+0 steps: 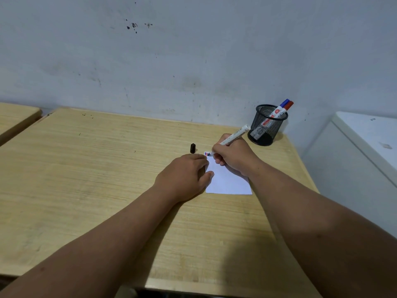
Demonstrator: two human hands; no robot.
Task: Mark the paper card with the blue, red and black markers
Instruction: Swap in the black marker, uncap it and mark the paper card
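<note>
Desk [86,190] of pale wood fills most of the head view; its far edge runs along a scuffed grey wall [193,61], its right edge falls off beside a white cabinet [365,147], and a narrow gap at far left parts it from a second desk [15,117]. Left and near portions of the surface lie open; the work sits toward the far right corner.

Paper card [227,181] lies flat there, well inside the right edge. Small blue, red and dark marks show at its far left corner, where the marker tip rests.

Left hand [184,175]: palm down, fingers flat, thumb and fingertips pressing the card's left edge; it grasps nothing. Right hand [234,155]: closed in a writing grip on the black marker [234,136], white barrel tilted up and away to the right, tip touching the card's far left corner.

Black cap [193,148] stands upright on the desk just beyond the left hand, apart from the card. Mesh pen holder [266,127] stands near the far right corner, close behind the marker's raised end but apart from it. Blue marker [284,103] and red marker [289,106] lean in it, capped ends up, side by side.

Both forearms cross the near half of the desk toward the card.
</note>
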